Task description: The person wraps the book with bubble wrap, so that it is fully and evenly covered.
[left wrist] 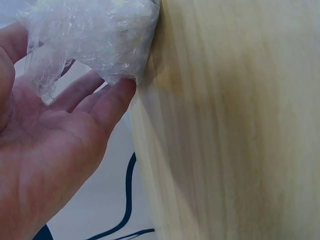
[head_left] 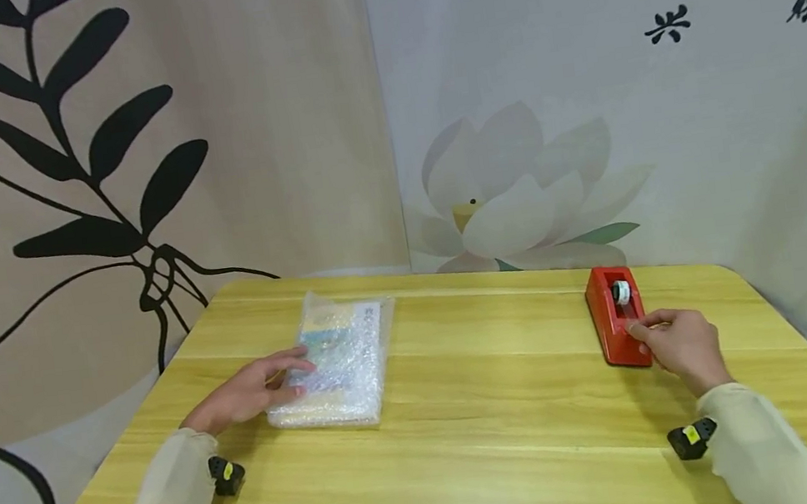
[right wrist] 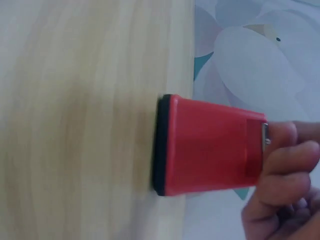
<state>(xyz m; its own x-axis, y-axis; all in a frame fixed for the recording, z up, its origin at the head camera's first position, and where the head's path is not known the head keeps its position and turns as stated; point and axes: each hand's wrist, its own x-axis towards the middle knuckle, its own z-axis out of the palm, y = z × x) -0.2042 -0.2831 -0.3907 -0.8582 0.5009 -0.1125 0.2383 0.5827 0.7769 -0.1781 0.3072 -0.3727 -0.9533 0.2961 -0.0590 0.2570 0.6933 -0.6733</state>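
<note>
A package in bubble wrap [head_left: 343, 377] lies flat on the left part of the table. My left hand [head_left: 250, 388] rests on its left edge with fingers loosely bent. In the left wrist view, the fingertips touch the crinkled wrap [left wrist: 95, 35], and the palm of the left hand [left wrist: 55, 145] faces the camera. At the right, a red tape dispenser [head_left: 612, 336] stands upright with a small tape roll [head_left: 621, 292] inside. My right hand [head_left: 683, 344] is at its front end, thumb and forefinger pinching the tape by the metal cutter [right wrist: 265, 134]. The tape end itself is hidden.
Both items stand on a yellow wood-grain table [head_left: 502, 441]. Behind it hangs a printed curtain [head_left: 283, 132] with leaves, a lotus and characters. A small black camera [head_left: 227, 475] is worn at the left wrist, another black camera [head_left: 691, 439] at the right.
</note>
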